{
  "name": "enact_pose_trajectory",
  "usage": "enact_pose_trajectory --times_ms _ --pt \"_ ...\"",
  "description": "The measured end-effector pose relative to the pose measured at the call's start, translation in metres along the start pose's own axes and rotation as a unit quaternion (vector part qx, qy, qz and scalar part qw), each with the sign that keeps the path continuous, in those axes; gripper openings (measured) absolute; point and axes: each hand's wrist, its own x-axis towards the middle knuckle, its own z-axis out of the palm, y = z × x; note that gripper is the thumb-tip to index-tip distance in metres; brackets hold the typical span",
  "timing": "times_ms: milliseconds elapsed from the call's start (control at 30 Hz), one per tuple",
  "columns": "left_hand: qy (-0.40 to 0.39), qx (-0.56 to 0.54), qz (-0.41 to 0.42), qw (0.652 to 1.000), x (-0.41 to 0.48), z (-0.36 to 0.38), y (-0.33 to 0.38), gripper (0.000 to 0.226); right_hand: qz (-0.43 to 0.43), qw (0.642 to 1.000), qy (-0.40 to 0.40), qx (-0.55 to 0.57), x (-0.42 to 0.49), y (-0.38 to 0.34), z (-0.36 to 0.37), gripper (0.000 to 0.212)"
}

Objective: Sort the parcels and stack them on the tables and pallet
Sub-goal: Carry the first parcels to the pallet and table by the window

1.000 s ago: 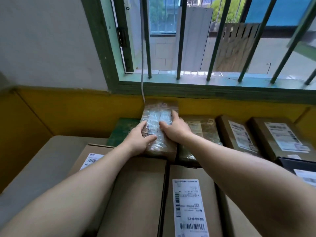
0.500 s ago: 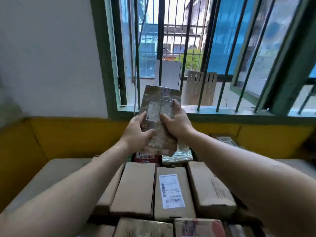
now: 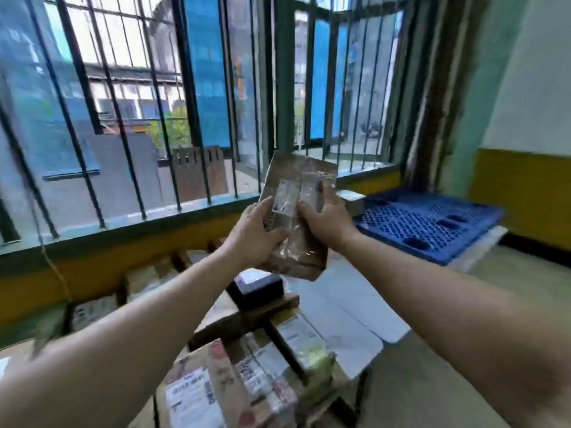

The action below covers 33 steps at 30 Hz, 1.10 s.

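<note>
A flat brown parcel (image 3: 301, 177) wrapped in clear tape is held up in front of me, tilted nearly upright. My left hand (image 3: 253, 234) grips its left edge with the thumb across the front. My right hand (image 3: 327, 217) grips the right edge. Below them sits a table stacked with cardboard parcels (image 3: 234, 384), some with white labels, and a small black box (image 3: 258, 288) on top. A blue plastic pallet (image 3: 432, 225) lies on the floor at the right, by the yellow-based wall. The picture is motion-blurred.
A barred green window (image 3: 191, 118) fills the wall ahead, above a yellow wall band (image 3: 92, 267). A white tabletop (image 3: 349, 316) edge shows beside the parcel stack. A small pale box (image 3: 350, 196) sits on the pallet's far corner. Green floor (image 3: 506, 273) lies right.
Both hands lifted the taped parcel off the row of parcels by the window and carried it rightward. The view swung right, bringing the blue pallet into sight.
</note>
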Motion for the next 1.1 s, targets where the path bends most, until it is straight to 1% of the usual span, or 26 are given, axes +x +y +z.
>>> enact_pose_trajectory --times_ms 67,100,233,300,367,433,500,633,800,967,1100 --pt "-0.041 0.01 0.044 0.998 0.003 0.058 0.048 0.086 0.025 0.998 0.044 -0.039 -0.013 0.033 -0.071 0.07" --pt "-0.065 0.012 0.071 0.995 0.002 0.09 0.075 0.085 0.043 0.995 0.065 -0.056 -0.021 0.051 -0.108 0.073" --pt "-0.16 -0.018 0.16 0.974 -0.015 0.23 0.179 0.066 0.118 0.972 0.157 -0.125 -0.072 0.128 -0.262 0.077" --pt "-0.211 -0.039 0.188 0.958 -0.03 0.302 0.225 0.065 0.162 0.955 0.196 -0.155 -0.106 0.161 -0.336 0.076" --pt "-0.257 -0.06 0.209 0.942 -0.045 0.371 0.268 0.07 0.2 0.937 0.233 -0.168 -0.143 0.19 -0.405 0.076" --pt "-0.292 -0.072 0.226 0.927 -0.061 0.43 0.305 0.072 0.226 0.921 0.266 -0.174 -0.176 0.214 -0.461 0.076" --pt "-0.32 -0.079 0.246 0.912 -0.078 0.476 0.338 0.07 0.247 0.905 0.296 -0.181 -0.204 0.235 -0.508 0.077" --pt "-0.376 -0.088 0.265 0.883 -0.095 0.553 0.38 0.065 0.299 0.878 0.321 -0.19 -0.239 0.274 -0.575 0.077" --pt "-0.419 -0.083 0.273 0.862 -0.075 0.631 0.408 0.074 0.326 0.858 0.345 -0.196 -0.233 0.328 -0.628 0.079" --pt "-0.436 -0.103 0.273 0.851 -0.016 0.698 0.421 0.071 0.334 0.853 0.342 -0.208 -0.175 0.383 -0.671 0.077" --pt "-0.43 -0.111 0.286 0.849 0.051 0.741 0.438 0.06 0.325 0.858 0.338 -0.21 -0.103 0.423 -0.708 0.076"
